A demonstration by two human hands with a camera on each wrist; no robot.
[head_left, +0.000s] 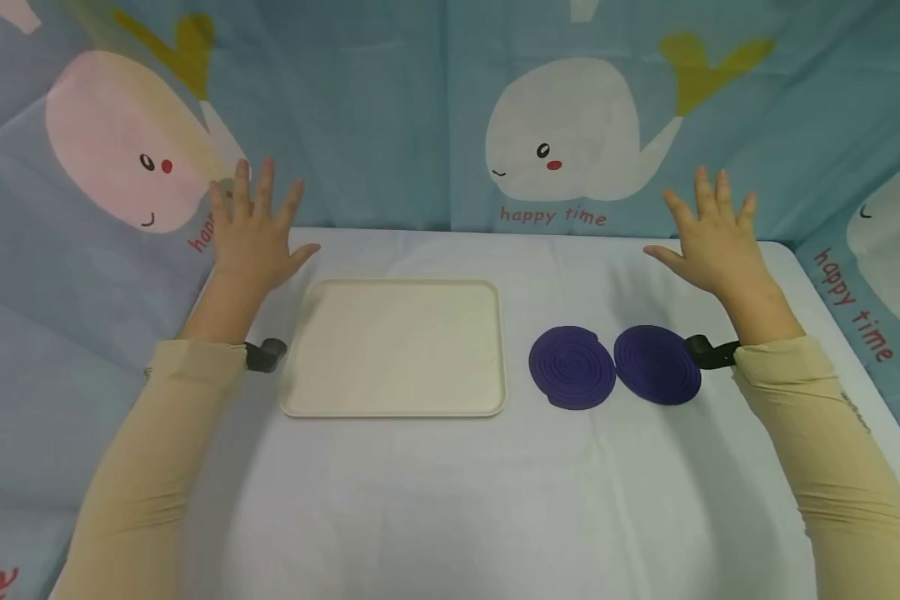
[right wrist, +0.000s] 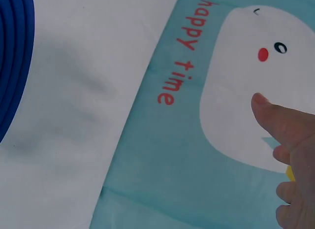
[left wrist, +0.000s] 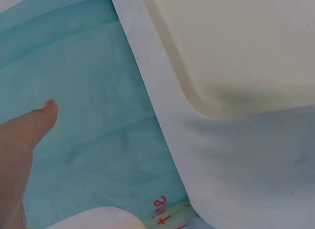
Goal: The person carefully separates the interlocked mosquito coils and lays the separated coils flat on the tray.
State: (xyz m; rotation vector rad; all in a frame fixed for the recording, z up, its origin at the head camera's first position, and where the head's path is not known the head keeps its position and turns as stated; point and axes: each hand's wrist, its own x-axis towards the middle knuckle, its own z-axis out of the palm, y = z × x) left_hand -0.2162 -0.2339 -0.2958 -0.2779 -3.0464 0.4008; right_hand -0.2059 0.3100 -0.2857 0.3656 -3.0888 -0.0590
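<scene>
My left hand (head_left: 252, 236) is held up beyond the left far corner of a cream rectangular tray (head_left: 393, 350), fingers spread and holding nothing. On the other side, my right hand (head_left: 720, 242) is raised with its fingers spread too, above the table's far right part. Nearest to it lie two purple-blue spiral round mats, the left mat (head_left: 572, 367) and the right mat (head_left: 656, 364), side by side with their edges about touching. In the left wrist view the thumb (left wrist: 42, 120) points out apart from the tray. The right wrist view shows the thumb (right wrist: 278, 118) and part of one mat (right wrist: 15, 56).
A white table (head_left: 420, 508) carries the tray and mats. Behind and beside it hangs a blue cloth (head_left: 375, 117) printed with whales and red lettering. Each wrist wears a black camera mount, one at the left (head_left: 266, 356) and one at the right (head_left: 711, 352).
</scene>
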